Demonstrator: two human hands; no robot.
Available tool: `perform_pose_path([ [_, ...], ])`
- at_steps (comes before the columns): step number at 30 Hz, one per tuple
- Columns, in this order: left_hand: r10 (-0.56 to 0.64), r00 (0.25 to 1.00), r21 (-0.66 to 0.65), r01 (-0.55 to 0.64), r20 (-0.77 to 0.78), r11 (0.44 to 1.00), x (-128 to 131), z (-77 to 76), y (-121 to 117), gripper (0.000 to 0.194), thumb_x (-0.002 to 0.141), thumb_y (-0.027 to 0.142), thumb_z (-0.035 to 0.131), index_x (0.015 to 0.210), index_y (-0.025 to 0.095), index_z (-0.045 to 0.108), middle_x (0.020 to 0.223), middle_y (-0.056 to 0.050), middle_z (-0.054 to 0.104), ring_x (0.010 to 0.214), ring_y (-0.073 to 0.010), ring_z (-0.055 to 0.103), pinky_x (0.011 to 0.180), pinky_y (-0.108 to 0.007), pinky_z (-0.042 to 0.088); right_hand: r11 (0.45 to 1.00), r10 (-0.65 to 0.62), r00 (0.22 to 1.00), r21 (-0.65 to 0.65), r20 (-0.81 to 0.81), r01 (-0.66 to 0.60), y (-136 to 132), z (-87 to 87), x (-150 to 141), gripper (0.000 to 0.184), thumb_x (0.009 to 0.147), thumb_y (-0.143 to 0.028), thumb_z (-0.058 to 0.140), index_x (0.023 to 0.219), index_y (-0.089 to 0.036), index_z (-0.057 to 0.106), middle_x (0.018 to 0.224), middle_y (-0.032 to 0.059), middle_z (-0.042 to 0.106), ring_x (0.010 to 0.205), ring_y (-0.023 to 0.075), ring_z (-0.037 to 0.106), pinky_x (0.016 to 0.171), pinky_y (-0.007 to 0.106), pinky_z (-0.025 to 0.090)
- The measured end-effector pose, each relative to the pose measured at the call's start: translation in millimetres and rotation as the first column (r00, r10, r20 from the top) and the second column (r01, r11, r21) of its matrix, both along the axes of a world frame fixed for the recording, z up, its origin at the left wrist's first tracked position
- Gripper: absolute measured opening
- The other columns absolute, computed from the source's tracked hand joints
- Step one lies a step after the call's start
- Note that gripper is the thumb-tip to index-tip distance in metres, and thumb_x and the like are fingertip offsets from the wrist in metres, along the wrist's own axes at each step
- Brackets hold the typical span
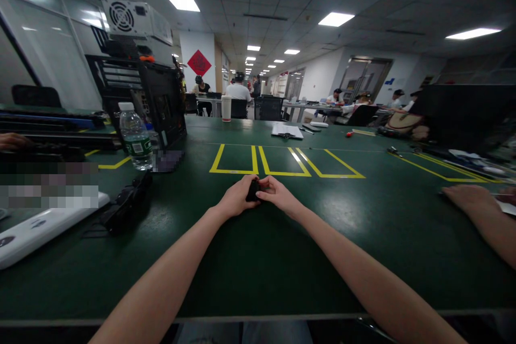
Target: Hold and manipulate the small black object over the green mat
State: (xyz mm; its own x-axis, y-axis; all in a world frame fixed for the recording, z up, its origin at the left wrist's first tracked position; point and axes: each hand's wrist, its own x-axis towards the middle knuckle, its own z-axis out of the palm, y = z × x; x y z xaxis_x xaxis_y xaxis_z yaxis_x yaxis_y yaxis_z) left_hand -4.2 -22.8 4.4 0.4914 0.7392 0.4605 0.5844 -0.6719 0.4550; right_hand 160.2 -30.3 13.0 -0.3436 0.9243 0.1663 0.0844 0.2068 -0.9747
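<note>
Both my hands meet over the green table [258,269], just in front of the yellow tape outlines [284,173]. A small black object [253,190] sits between them; its kind is too small to make out. My left hand [237,195] is closed around its left side, thumb and fingers curled on it. From the right, my right hand [279,196] pinches at it with thumb and fingertips. Much of the object is hidden behind my fingers.
At left stand a water bottle [136,137], an open computer case [157,99] and a white power strip [52,226]. A clipboard [287,130] and a white cup [226,108] lie farther back. Another person's hand [470,196] rests at right; another hand [14,141] shows at far left.
</note>
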Motion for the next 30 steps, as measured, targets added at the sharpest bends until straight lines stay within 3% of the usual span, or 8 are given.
perform_pose_path([
  [5,-0.005,1.0,0.011,0.005,-0.004,1.0,-0.2,0.3,-0.1,0.065,0.061,0.024,0.067,0.116,0.02,0.033,0.115,-0.009,0.045,0.102,-0.0255,0.048,0.085,-0.039,0.039,1.0,-0.028,1.0,-0.01,-0.004,0.028,0.4,-3.1,-2.3,0.025,0.069,-0.037,0.058,0.086,-0.021,0.05,0.082,0.0009,0.056,0.083,0.0156,0.054,0.072,0.03,0.047],
  [10,-0.01,1.0,0.022,0.01,-0.014,1.0,-1.1,0.9,-0.9,0.063,0.062,0.024,0.066,0.116,0.02,0.033,0.115,-0.009,0.045,0.102,-0.0252,0.048,0.084,-0.039,0.039,0.999,-0.03,0.999,-0.043,0.026,0.031,4.9,-8.5,-1.6,0.03,0.07,-0.04,0.057,0.09,-0.018,0.051,0.09,0.0045,0.056,0.082,0.0167,0.055,0.072,0.034,0.047],
  [15,-0.011,1.0,0.034,0.011,-0.024,0.999,-1.3,1.5,-1.5,0.061,0.063,0.026,0.065,0.115,0.019,0.033,0.113,-0.009,0.046,0.101,-0.0253,0.049,0.083,-0.038,0.04,1.0,0.018,1.0,-0.003,0.019,-0.018,-1.4,-1.0,0.7,0.032,0.062,-0.033,0.066,0.087,-0.02,0.05,0.092,0.0016,0.056,0.086,0.016,0.054,0.077,0.032,0.045],
  [21,0.003,0.999,0.042,-0.001,-0.034,0.999,-1.0,0.2,-0.9,0.063,0.063,0.027,0.065,0.115,0.02,0.032,0.113,-0.009,0.046,0.1,-0.0255,0.049,0.082,-0.038,0.04,1.0,-0.02,1.0,0.001,0.016,0.02,-0.6,-4.1,-2.2,0.027,0.07,-0.042,0.055,0.087,-0.021,0.049,0.084,0.0014,0.056,0.082,0.0163,0.055,0.073,0.033,0.045],
  [30,0.025,0.997,0.064,-0.021,-0.07,0.998,-1.5,2.7,-3.8,0.059,0.064,0.027,0.064,0.114,0.022,0.034,0.112,-0.006,0.046,0.099,-0.0246,0.048,0.08,-0.038,0.04,1.0,-0.016,0.999,-0.003,0.037,0.016,5.4,-9.6,-1.4,0.029,0.067,-0.039,0.059,0.087,-0.019,0.052,0.089,0.0026,0.056,0.083,0.0168,0.054,0.072,0.034,0.045],
])
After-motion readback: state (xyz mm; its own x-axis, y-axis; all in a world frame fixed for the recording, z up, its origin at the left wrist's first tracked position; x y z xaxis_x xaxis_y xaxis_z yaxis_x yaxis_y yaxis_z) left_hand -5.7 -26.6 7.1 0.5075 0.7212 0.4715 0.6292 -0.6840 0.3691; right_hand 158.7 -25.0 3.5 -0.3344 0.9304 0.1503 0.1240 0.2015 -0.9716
